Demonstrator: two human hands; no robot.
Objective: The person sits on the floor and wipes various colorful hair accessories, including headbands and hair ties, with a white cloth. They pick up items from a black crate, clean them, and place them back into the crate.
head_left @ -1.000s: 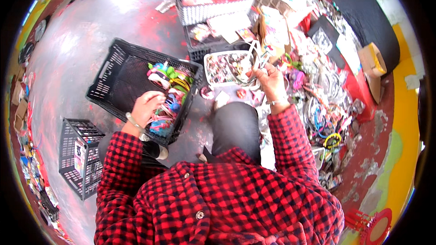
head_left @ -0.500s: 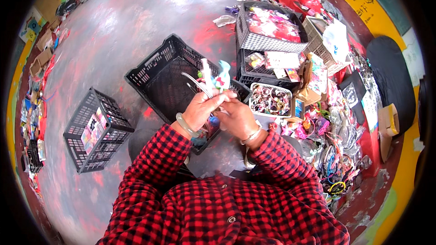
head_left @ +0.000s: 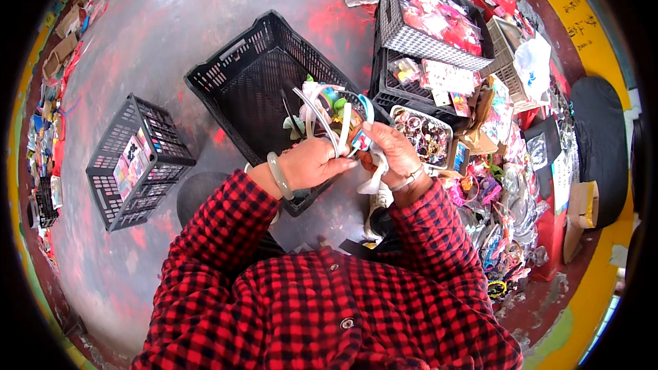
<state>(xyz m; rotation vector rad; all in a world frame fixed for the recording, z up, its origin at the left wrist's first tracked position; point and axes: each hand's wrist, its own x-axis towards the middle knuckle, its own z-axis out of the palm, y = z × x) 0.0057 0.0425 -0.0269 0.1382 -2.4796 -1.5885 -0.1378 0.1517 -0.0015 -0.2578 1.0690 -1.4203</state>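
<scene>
My left hand (head_left: pixel 310 166), fingers wrapped, grips several thin white headbands (head_left: pixel 345 120) that curve upward from the fist. Close beside it, my right hand (head_left: pixel 395 153) pinches a light-blue and white headband (head_left: pixel 367 105) between thumb and fingers. Below the right fingers hangs a white ribbon-like strip (head_left: pixel 372 181); its upper end is hidden. Both hands are over the near right part of a large black plastic crate (head_left: pixel 218 62). Behind the headbands, coloured ornaments (head_left: pixel 332 93) and pale green petal-like pieces (head_left: pixel 293 125) show, partly covered.
A smaller black crate (head_left: pixel 161 133) with a printed card stands at the left. On the right are a stacked grey basket (head_left: pixel 432 44) of packets, a white tray (head_left: pixel 447 127) of hair ties and a heap of bagged accessories (head_left: pixel 504 212). A black round-backed seat (head_left: pixel 598 147) stands farther right.
My hands have moved apart, the right one rightward. The headbands, bunched upright before, are now spread, and a white strip hangs from my right hand. The view has shifted slightly.
</scene>
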